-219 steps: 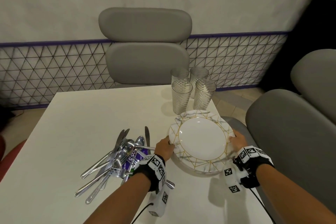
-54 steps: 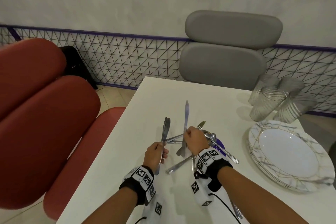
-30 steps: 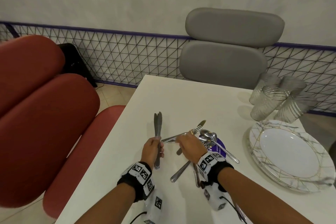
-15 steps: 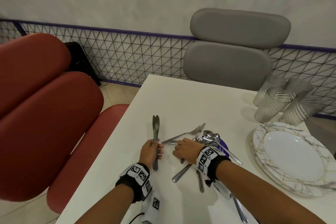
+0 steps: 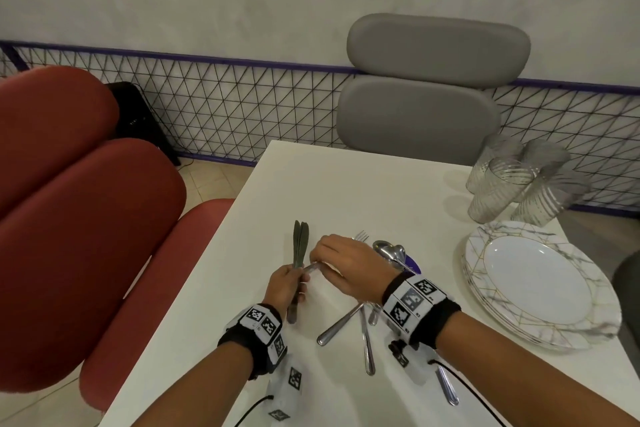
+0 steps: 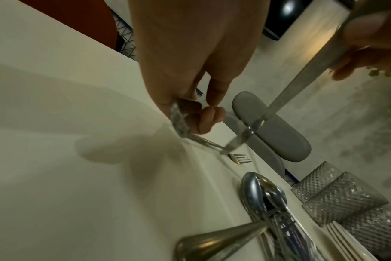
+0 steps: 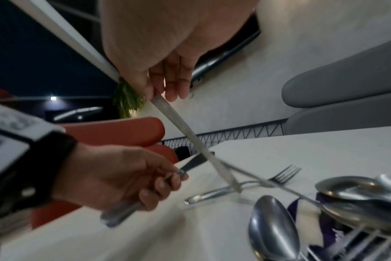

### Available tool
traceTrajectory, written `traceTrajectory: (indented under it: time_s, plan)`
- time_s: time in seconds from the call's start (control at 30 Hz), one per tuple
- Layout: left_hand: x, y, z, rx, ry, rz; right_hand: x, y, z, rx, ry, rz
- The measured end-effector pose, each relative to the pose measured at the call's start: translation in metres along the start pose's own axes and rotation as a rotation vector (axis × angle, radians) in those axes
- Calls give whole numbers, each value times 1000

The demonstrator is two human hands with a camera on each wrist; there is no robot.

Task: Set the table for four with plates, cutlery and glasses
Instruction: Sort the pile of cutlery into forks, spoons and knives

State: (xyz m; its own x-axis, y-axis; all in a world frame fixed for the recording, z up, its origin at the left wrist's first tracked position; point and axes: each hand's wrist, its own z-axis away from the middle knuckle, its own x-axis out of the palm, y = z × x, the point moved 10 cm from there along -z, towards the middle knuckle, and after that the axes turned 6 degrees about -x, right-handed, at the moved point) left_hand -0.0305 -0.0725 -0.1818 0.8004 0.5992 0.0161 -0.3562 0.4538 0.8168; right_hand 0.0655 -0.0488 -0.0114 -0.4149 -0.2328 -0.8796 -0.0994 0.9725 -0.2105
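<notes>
On the white table (image 5: pixel 346 191), my left hand (image 5: pixel 297 282) grips two knives (image 5: pixel 300 242) by their handles, blades pointing away from me. In the right wrist view the left hand (image 7: pixel 167 178) shows with the knives (image 7: pixel 193 163) in its fist. My right hand (image 5: pixel 317 262) pinches one end of another knife (image 7: pixel 190 137) right beside the left hand; its far end rests on the table by a fork (image 7: pixel 279 174). Loose spoons (image 5: pixel 388 251) and other cutlery (image 5: pixel 363 340) lie under my right wrist. Stacked marbled plates (image 5: pixel 595 326) and several glasses (image 5: pixel 502 191) stand at the right.
A grey chair (image 5: pixel 426 114) stands at the table's far side. Red padded chairs (image 5: pixel 69 218) are close along the left edge. A wire mesh fence (image 5: pixel 225 107) runs along the wall behind. A purple packet (image 5: pixel 414 262) lies under the spoons.
My right hand has risen from the cutlery pile with a knife and brought it left to the left hand. The left hand still holds its knives in about the same place.
</notes>
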Motion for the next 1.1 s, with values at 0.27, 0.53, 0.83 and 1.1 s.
traceTrajectory:
  time_s: [0.27,0.53,0.83,1.1]
  plan:
    - [36,-6,19,-72,-178,162,-25,-40,29,-118,217,183]
    - [78,3,47,-101,-361,152,16,-49,53,-91,188,293]
    - [85,14,47,43,-281,76,31,-23,89,186,18,39]
    - [94,31,48,159,-155,-1,70,21,121,912,-47,-688]
